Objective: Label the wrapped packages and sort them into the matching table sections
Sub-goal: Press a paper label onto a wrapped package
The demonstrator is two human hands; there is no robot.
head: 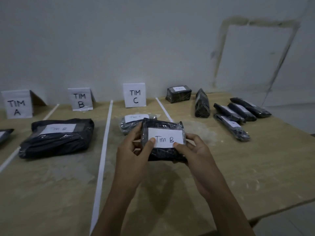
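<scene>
I hold a black wrapped package (160,126) above the Tim C section of the table, its white label reading "Tim B" (165,138) facing me. My left hand (134,150) grips its left side with the thumb on the label's lower left corner. My right hand (192,150) grips its right side, thumb on the label's lower right corner. Behind it lies a package labelled "Tim C" (129,123). A large package labelled "Tim B" (56,138) lies in the Tim B section.
Standing signs read TIM A (17,104), TIM B (80,99) and TIM C (134,95). White tape strips (104,147) divide the wooden table (51,193). Several wrapped packages (235,114) lie at the right. One package (5,133) shows at the left edge.
</scene>
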